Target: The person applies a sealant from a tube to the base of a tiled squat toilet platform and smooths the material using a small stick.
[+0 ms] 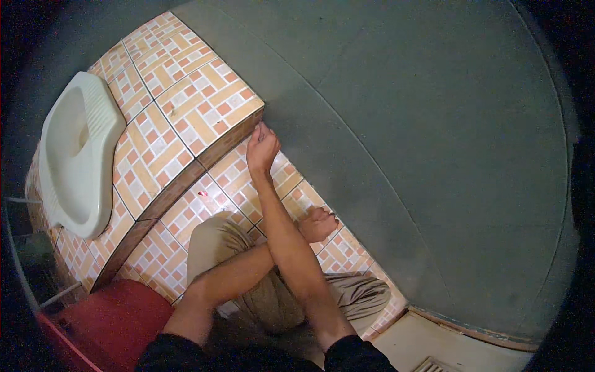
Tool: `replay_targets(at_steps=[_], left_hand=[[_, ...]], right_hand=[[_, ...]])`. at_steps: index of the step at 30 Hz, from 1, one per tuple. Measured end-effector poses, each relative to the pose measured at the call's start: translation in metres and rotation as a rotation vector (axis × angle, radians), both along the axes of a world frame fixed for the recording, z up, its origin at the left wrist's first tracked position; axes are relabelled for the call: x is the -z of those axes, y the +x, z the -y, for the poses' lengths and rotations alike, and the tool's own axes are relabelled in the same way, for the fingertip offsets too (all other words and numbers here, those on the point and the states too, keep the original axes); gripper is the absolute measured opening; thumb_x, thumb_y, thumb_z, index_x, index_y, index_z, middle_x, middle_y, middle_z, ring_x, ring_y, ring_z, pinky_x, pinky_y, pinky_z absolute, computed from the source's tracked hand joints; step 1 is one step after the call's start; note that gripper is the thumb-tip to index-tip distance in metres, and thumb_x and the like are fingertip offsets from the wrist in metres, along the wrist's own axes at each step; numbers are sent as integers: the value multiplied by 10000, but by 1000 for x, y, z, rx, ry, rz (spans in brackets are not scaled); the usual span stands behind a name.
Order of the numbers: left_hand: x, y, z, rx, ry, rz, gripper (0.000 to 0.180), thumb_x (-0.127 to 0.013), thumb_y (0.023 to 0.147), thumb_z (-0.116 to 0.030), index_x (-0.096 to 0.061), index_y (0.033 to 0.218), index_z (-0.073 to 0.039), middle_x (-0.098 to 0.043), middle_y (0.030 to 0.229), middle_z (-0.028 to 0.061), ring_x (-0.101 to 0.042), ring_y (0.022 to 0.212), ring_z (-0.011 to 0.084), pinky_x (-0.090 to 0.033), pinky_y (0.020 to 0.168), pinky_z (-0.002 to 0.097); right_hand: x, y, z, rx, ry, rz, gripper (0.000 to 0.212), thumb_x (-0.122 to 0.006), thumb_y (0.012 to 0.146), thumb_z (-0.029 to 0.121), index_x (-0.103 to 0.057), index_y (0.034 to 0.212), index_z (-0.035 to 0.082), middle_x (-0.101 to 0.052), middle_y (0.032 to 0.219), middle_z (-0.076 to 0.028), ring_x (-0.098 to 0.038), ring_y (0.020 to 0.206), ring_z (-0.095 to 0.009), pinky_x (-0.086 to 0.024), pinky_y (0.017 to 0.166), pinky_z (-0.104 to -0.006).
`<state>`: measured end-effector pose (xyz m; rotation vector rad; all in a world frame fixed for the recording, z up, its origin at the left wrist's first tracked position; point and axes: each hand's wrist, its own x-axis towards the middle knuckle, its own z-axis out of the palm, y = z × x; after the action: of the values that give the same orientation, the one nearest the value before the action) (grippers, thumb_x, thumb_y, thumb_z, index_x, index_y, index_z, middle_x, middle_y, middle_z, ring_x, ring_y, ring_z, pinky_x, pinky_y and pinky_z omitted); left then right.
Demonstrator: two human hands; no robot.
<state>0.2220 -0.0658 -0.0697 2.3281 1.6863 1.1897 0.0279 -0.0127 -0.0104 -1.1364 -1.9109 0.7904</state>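
A white squat toilet (93,158) with ribbed footrests (102,102) lay at left, a large red object (114,322) near the lower-left edge, and a slotted grate (436,366) low on the right.

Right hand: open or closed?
Closed: the right hand has its fingers curled in, by the corner of the tiled step. Whether it holds anything, I cannot tell.

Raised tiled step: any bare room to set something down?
Step top: bare tiles between squat toilet and grey-green wall. Crowded: floor around the left hand, crossed forearms and knees; step's right corner, by the right hand.
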Motion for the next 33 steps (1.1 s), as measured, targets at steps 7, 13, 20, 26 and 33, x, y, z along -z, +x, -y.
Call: replay_targets(at_steps=[7, 13, 20, 26, 33], left_hand=[[3, 0, -1, 85, -171, -60, 59, -553, 726, -164, -576, 740, -111, -516, 712, 71, -549, 716, 259, -401, 685, 390], [3, -11, 1, 86, -46, -88, 119, -561, 733, -182, -608, 695, -80, -591, 700, 95, -624, 696, 260, -471, 581, 420], [7, -6, 1, 12, -20, -70, 141, -597, 636, -221, -479, 614, -147, -418, 641, 41, -465, 621, 223, -359, 634, 381], [-9, -4, 0, 69, -161, -71, 92, -589, 710, -173, -607, 654, -103, -587, 685, 85, -622, 705, 251, -492, 638, 390], [6, -4, -1, 82, -154, 10, 120, -587, 696, -199, -499, 626, -158, -498, 647, 64, -561, 660, 248, -449, 613, 404]], right_hand=[[3, 2, 5, -6, 55, -36, 262, -518, 867, 93, -634, 1035, -70, -624, 857, -265, -615, 826, -402, -482, 730, -431], [4, -3, 6, -22, -6, 102, 266, -504, 866, 104, -638, 1030, -56, -622, 864, -269, -605, 825, -420, -473, 762, -458], [3, -2, 0, -37, 45, 12, 318, -458, 865, 106, -604, 1088, -66, -618, 940, -291, -588, 902, -428, -459, 811, -466], [-4, 2, 3, 21, 86, -10, 298, -459, 856, 69, -604, 1082, -59, -633, 906, -260, -597, 861, -425, -462, 803, -471], [37, -2, -4, 96, -139, 54, 206, -552, 857, 125, -588, 831, -76, -663, 724, -192, -650, 682, -342, -487, 692, -428]])
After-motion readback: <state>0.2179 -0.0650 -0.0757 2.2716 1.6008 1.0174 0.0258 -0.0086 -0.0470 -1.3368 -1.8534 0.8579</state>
